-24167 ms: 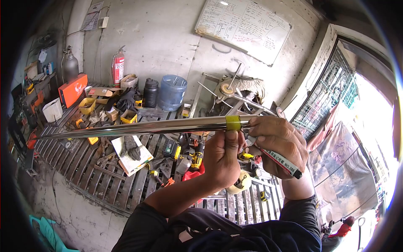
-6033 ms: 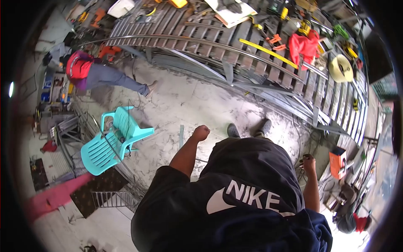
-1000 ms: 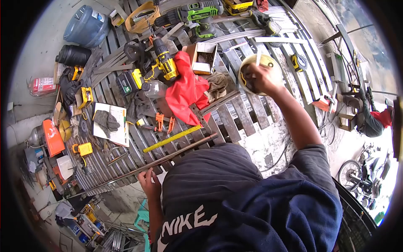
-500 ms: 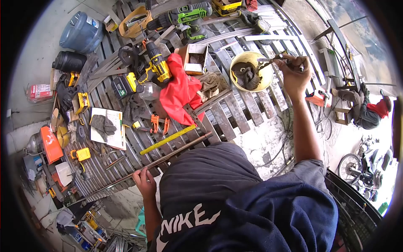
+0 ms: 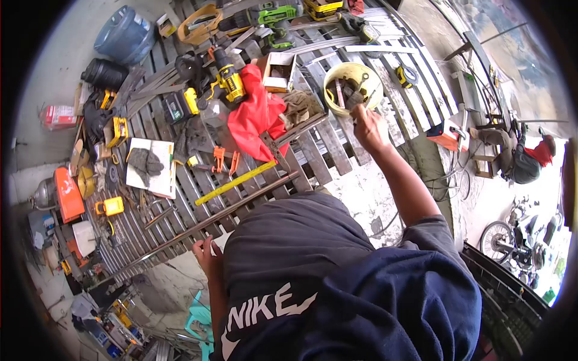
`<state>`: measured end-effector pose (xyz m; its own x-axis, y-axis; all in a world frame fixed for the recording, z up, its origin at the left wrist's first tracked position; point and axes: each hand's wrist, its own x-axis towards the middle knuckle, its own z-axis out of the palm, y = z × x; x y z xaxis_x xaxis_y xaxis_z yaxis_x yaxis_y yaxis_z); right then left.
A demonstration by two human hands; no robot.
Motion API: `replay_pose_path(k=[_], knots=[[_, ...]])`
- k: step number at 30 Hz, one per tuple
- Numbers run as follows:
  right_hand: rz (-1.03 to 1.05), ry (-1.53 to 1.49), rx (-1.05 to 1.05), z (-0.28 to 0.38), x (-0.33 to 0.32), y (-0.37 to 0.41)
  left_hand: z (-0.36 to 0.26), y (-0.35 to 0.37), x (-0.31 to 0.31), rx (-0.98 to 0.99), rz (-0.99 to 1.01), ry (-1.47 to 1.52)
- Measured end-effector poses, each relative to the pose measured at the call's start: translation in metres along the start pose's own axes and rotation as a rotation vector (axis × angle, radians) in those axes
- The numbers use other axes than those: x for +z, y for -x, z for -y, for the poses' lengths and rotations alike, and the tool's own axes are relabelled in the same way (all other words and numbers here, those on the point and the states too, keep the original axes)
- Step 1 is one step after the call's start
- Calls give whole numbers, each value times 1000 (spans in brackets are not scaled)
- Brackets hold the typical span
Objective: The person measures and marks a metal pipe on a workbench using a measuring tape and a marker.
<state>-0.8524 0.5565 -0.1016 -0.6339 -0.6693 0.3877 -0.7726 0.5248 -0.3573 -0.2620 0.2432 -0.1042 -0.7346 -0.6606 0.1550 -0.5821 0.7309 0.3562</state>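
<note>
The person stands at a table (image 5: pixel 337 156) made of metal slats, with tools lying all over it. The right hand (image 5: pixel 369 127) reaches far out to a yellow bowl (image 5: pixel 335 73) and sits at its near edge. Its fingers are curled in and touch the dark tools that stick out of the bowl. The pictures do not show if the fingers grip one of them. The left hand (image 5: pixel 208 257) is down low, by the near edge of the table. Its fingers are loose and a bit spread, and they hold nothing. Just above this hand lies a long metal rod (image 5: pixel 241 206). It rests flat across the slats, slanting from the low left up to the right. I cannot tell if the hand touches the rod. A yellow ruler (image 5: pixel 235 182) lies next to the rod, on its far side. Farther back is a red cloth (image 5: pixel 256 114), between a yellow drill (image 5: pixel 229 81) and the bowl. A pair of dark gloves (image 5: pixel 146 162) lies on white paper to the left. A blue water jug (image 5: pixel 123 36) stands in the far corner.
</note>
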Motion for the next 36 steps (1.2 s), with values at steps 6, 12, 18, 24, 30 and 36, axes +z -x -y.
replay_pose_path(k=[6, 12, 18, 24, 30, 36], knots=[[319, 227, 334, -51, 44, -39, -13, 42, -24, -63, 37, 117], [57, 294, 160, -19, 46, -87, -20, 118, -44, -281, -1, 4], [-156, 95, -45, 33, 76, -105, -33, 210, -31, -592, 38, 18], [-191, 71, -267, 167, 59, -106, -10, 317, -4, -977, 442, -1], [-171, 47, -373, 283, 36, -74, 34, 413, 6, -1200, 553, 114], [-157, -117, -535, 423, 43, -7, 100, 506, -3, -1139, 501, 199]])
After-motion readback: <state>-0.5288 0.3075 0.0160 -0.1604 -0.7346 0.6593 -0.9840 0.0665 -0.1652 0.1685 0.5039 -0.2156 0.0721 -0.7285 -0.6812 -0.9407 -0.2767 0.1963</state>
